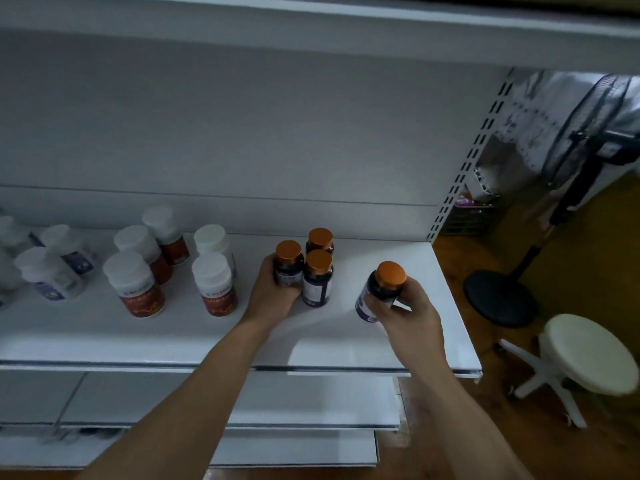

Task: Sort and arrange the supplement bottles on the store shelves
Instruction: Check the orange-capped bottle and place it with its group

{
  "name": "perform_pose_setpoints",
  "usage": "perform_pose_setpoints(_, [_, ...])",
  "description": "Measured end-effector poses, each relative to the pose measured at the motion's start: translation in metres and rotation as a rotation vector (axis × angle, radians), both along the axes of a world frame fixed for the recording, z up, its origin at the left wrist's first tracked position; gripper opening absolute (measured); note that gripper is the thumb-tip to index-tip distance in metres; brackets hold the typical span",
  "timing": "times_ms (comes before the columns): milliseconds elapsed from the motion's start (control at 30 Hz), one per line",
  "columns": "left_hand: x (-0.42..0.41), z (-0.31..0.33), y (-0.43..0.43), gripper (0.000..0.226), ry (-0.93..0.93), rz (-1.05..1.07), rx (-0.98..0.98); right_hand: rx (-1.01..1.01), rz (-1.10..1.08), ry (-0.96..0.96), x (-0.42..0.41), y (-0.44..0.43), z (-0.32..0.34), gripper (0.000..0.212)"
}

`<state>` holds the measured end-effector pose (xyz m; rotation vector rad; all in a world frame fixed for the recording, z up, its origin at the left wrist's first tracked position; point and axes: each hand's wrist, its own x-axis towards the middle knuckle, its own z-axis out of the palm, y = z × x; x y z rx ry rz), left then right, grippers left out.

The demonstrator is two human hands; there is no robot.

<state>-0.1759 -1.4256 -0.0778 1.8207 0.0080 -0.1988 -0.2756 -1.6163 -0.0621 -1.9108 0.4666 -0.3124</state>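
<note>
Supplement bottles (213, 282) are standing on the smooth white shelf (138, 337): round white-capped bottles (135, 285) with red labels, print too blurred for us to read, then dark orange-capped bottles (318, 275). Our left hand (273, 294) is gripping one standing bottle (288, 268); our right hand (412, 313) is holding a tilted bottle (381, 289).

Your white shelf board (329, 341) looks like smooth painted metal with a soft sheen. Each dark orange-capped bottle (317, 277) on it is glossy, its cap coppery and satin. At 9 o'clock from those, the white-capped red-labelled bottles (133, 284) look like matt plastic. At 3 o'clock of the shelf, the brown wooden floor (453, 265) shows a dull polish.
</note>
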Motion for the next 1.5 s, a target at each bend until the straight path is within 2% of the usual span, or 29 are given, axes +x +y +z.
perform_pose_setpoints(100, [-0.001,0.005,0.002,0.058,0.013,-0.044,-0.023,0.011,0.026,0.004,-0.004,0.006,0.005,0.045])
perform_pose_setpoints(200, [-0.005,0.006,0.011,0.066,0.019,-0.111,0.013,0.002,0.079,0.01,-0.007,0.013,0.01,0.039])
perform_pose_setpoints(300, [-0.024,0.006,0.024,0.077,0.082,-0.059,0.017,0.001,0.133,0.031,-0.012,0.02,0.011,0.039])
perform_pose_setpoints(433, [-0.079,0.006,0.033,0.054,-0.044,-0.015,0.043,-0.024,0.212,0.047,-0.02,0.03,0.017,0.042])
perform_pose_setpoints(533, [-0.105,0.007,0.033,0.057,-0.113,-0.114,0.044,-0.031,0.287,0.014,-0.028,0.041,0.028,0.046])
perform_pose_setpoints(700, [-0.115,0.033,0.024,0.064,-0.255,-0.228,0.053,-0.099,0.407,-0.163,-0.045,0.061,0.05,0.053])
perform_pose_setpoints(900, [-0.127,0.056,0.019,0.059,-0.396,-0.195,-0.08,-0.307,0.446,-0.486,-0.062,0.069,0.077,0.058])
perform_pose_setpoints(1100, [-0.135,0.063,0.016,0.061,-0.404,-0.245,-0.15,-0.326,0.442,-0.527,-0.072,0.066,0.083,0.057])
perform_pose_setpoints(1167, [-0.137,0.064,0.016,0.058,-0.438,-0.25,-0.116,-0.23,0.441,-0.481,-0.074,0.064,0.083,0.05])
perform_pose_setpoints(1333, [-0.139,0.063,0.021,0.061,-0.443,-0.183,-0.154,0.441,0.336,-0.237,-0.072,0.053,0.075,0.051])
perform_pose_setpoints(1500, [-0.142,0.071,0.018,0.061,-0.475,-0.174,-0.245,0.745,0.305,-0.077,-0.068,0.049,0.071,0.038])
